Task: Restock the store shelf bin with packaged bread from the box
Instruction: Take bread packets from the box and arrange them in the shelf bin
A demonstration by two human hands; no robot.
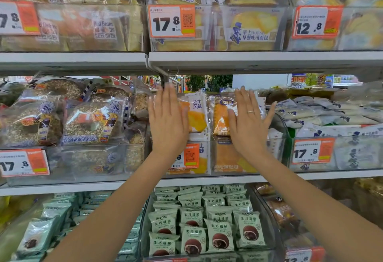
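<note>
A clear plastic bin stands on the middle shelf, straight ahead. It holds upright packaged bread: a white-and-orange cheese-flavour pack on the left and an orange pack on the right. My left hand lies flat with straight fingers against the front of the left pack. My right hand, with a ring on it, presses flat against the right pack. Neither hand grips anything. No box is in view.
Neighbouring bins hold seeded ring breads at left and white packs at right. The shelf above carries yellow toast packs close over the hands. Below sits a bin of green snack packs. Orange price tags hang on bin fronts.
</note>
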